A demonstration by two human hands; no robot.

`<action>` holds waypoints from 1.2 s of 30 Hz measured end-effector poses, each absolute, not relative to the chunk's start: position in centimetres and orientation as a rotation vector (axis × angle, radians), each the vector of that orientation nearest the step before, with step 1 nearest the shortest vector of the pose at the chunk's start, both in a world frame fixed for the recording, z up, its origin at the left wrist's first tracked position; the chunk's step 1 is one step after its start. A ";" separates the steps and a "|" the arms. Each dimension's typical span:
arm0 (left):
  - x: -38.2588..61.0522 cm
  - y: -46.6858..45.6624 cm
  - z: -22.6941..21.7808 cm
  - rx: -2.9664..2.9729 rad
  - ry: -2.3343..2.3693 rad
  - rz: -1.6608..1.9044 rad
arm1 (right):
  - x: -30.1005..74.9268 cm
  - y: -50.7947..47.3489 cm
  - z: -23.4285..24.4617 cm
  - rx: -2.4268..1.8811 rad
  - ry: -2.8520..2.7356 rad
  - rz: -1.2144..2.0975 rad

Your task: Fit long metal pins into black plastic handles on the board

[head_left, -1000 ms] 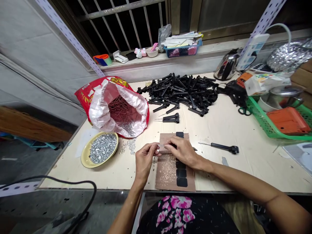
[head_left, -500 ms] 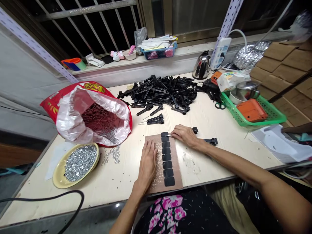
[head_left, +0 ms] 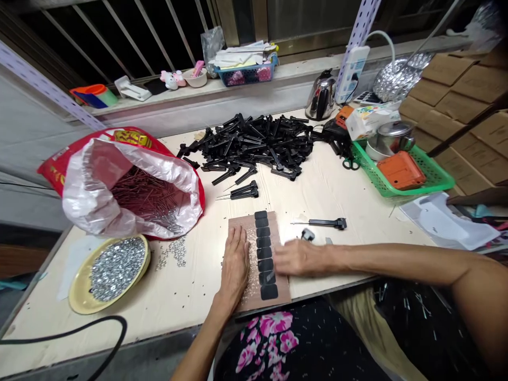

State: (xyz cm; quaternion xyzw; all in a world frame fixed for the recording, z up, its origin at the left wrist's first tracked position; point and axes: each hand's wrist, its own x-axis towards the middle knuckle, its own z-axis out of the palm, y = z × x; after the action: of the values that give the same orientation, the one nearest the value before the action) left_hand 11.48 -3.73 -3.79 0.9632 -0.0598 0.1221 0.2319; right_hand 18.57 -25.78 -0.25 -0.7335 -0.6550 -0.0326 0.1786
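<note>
The left hand (head_left: 234,263) lies flat on a brown rectangular board (head_left: 241,228), fingers open. The right hand (head_left: 300,258), fingers extended and empty, rests just beside black rectangular pads (head_left: 265,264).

Lit fairly brightly and evenly from above, with only soft, faint shadows beside the right hand (head_left: 301,257) and the left hand (head_left: 235,267) on the pale workbench (head_left: 349,206), against solid darkness behind the window bars (head_left: 119,32) at the upper left of the frame. Small hard glints on the steel kettle (head_left: 320,98) and the crumpled foil (head_left: 397,79) near the upper right, plus a gentle sheen on the plastic bag liner (head_left: 91,196) at the left. Slightly soft overall, smeared along the right hand by motion blur, and bowed by wide-angle distortion toward the edges, most visibly in the perforated rail (head_left: 43,79) at the upper left.
</note>
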 end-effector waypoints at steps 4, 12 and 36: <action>11.5 -3.8 -3.9 2.660 -0.182 0.353 | 19.2 -25.6 -0.4 -2.313 -1.536 -0.181; 11.4 -4.0 -3.7 2.636 -0.154 0.320 | 16.7 -25.8 -0.9 -2.209 -1.629 -0.165; 5.2 5.5 -0.1 2.559 0.542 0.615 | 30.3 -9.5 -1.4 -2.747 -1.254 -0.110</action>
State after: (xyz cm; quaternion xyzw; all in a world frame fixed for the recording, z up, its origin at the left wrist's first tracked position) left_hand 5.24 5.45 -0.11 0.9278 0.1965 0.2230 0.2254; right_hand 30.33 -9.49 -1.44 -0.9074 -0.4143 -0.0363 0.0600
